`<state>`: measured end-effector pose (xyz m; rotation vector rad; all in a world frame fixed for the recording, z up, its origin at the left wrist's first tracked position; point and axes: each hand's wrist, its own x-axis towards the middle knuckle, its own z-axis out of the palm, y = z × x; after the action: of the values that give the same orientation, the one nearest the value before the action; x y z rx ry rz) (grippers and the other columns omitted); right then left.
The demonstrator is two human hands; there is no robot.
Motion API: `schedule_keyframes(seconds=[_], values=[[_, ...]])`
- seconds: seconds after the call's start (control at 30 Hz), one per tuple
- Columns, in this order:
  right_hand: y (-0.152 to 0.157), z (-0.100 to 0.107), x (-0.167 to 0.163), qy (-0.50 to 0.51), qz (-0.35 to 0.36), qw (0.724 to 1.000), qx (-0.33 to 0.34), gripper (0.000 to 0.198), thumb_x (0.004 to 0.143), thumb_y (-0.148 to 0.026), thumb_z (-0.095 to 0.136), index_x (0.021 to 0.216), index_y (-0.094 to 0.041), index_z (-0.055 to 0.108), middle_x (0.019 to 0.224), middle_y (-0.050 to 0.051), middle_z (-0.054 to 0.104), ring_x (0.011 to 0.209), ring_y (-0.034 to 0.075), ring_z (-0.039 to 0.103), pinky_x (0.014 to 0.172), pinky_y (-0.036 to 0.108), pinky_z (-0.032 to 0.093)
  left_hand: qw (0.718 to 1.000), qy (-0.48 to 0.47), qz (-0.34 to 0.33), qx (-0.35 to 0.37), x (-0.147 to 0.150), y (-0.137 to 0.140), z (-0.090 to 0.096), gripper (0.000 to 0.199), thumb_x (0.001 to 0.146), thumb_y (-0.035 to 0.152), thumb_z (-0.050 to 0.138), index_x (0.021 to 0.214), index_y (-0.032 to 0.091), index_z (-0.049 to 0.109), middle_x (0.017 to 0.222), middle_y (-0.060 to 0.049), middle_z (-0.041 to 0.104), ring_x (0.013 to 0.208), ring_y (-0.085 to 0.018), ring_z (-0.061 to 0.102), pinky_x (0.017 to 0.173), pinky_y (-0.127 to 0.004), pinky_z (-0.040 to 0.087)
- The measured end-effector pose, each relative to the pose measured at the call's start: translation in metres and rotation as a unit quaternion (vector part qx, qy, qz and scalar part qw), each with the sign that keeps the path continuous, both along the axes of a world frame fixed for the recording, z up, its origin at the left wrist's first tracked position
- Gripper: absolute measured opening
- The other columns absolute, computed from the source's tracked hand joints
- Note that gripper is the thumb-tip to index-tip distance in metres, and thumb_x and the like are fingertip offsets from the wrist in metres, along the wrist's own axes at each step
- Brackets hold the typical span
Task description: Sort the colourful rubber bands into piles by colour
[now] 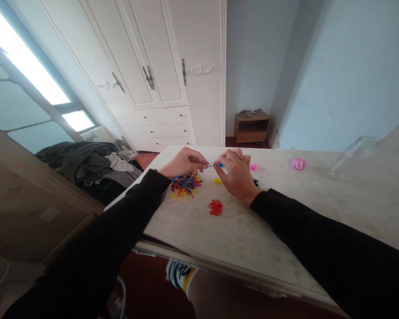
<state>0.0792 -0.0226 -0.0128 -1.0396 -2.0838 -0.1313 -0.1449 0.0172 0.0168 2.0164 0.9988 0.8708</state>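
Note:
My left hand (186, 162) and my right hand (235, 173) meet over the far part of the table. Their fingertips pinch a thin dark rubber band (210, 165) between them. Under my left hand lies a mixed pile of coloured rubber bands (185, 185). Nearer me is a small heap of red bands (216, 207). Yellow bands (217, 181) and blue bands (221, 165) show beside my right hand, partly covered by it. Pink bands (253, 167) and black bands (256, 182) peek out on its other side.
Farther right on the pale table (239, 239) sit a pink-purple bundle (298, 163) and a clear container (355, 155). Dark clothes (83, 164) are heaped left of the table. A white wardrobe (166, 88) and a small brown cabinet (252, 128) stand beyond.

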Motion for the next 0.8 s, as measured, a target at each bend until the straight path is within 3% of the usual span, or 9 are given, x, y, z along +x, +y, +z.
schedule_keyframes(seconds=[0.3,0.57,0.8], values=[[-0.002,0.001,-0.002,0.001,0.010,1.000,-0.002,0.019,0.102,-0.028,0.053,0.091,-0.023,0.068,0.107,0.009,0.067,0.109,0.030,0.051,0.086,0.044,0.029,1.000,0.005,-0.008,0.011,0.002,-0.001,0.001,0.025,0.079,0.036,0.083,0.078,0.014,0.072,0.065,-0.004,0.072,0.059,-0.014,0.067,0.060,-0.025,0.054],[0.003,0.010,0.019,0.115,-0.043,0.992,0.023,0.018,0.095,-0.023,0.055,0.082,-0.022,0.066,0.110,0.010,0.064,0.106,0.031,0.053,0.088,0.047,0.034,0.995,-0.043,0.049,0.081,-0.021,0.023,-0.003,0.036,0.070,0.041,0.089,0.071,0.013,0.066,0.060,-0.003,0.066,0.054,-0.013,0.063,0.054,-0.024,0.047],[-0.002,0.006,0.013,0.074,-0.022,0.997,0.006,0.017,0.096,-0.024,0.056,0.083,-0.022,0.067,0.108,0.010,0.066,0.104,0.030,0.055,0.086,0.045,0.035,0.999,-0.012,0.023,0.037,-0.006,0.008,-0.001,0.030,0.078,0.041,0.084,0.078,0.013,0.073,0.063,-0.005,0.071,0.058,-0.014,0.067,0.058,-0.025,0.053]])
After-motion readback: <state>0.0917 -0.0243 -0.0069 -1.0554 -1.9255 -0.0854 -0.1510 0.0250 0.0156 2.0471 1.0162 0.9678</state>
